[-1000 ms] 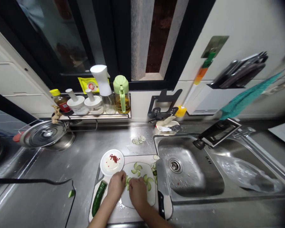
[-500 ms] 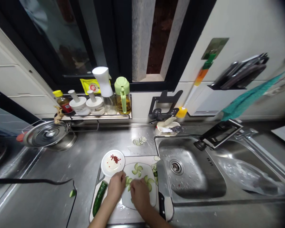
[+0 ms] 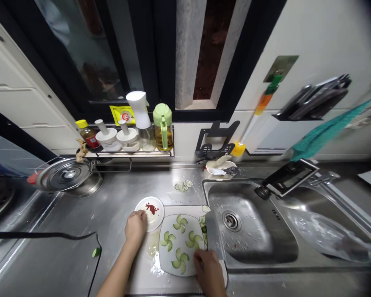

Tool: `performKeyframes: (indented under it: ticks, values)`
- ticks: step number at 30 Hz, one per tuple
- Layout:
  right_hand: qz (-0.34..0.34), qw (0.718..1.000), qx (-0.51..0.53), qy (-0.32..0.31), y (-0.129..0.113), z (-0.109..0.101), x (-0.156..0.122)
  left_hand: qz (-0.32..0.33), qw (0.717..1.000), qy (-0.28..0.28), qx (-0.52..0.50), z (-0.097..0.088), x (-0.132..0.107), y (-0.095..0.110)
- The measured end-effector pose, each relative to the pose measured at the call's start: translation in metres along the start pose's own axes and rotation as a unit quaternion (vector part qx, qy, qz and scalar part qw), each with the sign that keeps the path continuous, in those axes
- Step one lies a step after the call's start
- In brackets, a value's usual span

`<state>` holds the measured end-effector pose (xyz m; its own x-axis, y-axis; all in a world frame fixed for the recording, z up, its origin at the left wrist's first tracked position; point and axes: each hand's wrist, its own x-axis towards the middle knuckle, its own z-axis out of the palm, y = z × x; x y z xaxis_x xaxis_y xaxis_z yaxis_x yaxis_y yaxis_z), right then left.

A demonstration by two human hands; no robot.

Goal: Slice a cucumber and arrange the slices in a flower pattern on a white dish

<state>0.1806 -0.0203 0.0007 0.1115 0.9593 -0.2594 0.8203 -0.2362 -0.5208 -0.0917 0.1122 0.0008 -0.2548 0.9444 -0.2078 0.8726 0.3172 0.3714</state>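
– White round dish [image 3: 156, 225]: red bits [image 3: 151, 208] inside. Squarish plate [image 3: 179, 240], right of it: four pinwheels of cucumber slices [image 3: 175, 264].
– Pose?
– Left hand [image 3: 136, 226]: fingers curled in, over dish's left rim. Right hand [image 3: 207, 268]: fingers bent, at plate's lower right edge. Grip: cannot tell, either one.

Your green crescent cucumber slices [image 3: 184, 257] are forming four pinwheels on a squarish white plate [image 3: 181, 242]; red bits [image 3: 151, 208] are lying in a round white dish [image 3: 159, 211] alongside
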Motion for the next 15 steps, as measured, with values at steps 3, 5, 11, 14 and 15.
performKeyframes:
  ticks: [3, 5, 11, 14, 15]
  values:
    - [-0.001, 1.0, -0.002, 0.007, 0.001, 0.001, -0.003, 0.004, 1.0, 0.005, 0.015, 0.002, 0.011, 0.002]
    - [-0.006, 1.0, -0.005, 0.011, 0.001, 0.002, -0.004, 0.01, 1.0, 0.006, 0.023, 0.005, 0.015, 0.002]
    - [0.004, 1.0, 0.005, 0.015, 0.002, 0.004, -0.005, 0.024, 0.999, 0.003, 0.044, 0.014, 0.02, 0.001]
    - [0.003, 1.0, 0.006, 0.014, 0.003, 0.006, -0.006, 0.026, 0.998, 0.004, 0.048, 0.016, 0.021, 0.001]
    - [0.001, 1.0, 0.004, 0.012, 0.003, 0.006, -0.006, 0.026, 0.998, 0.005, 0.049, 0.017, 0.021, 0.001]
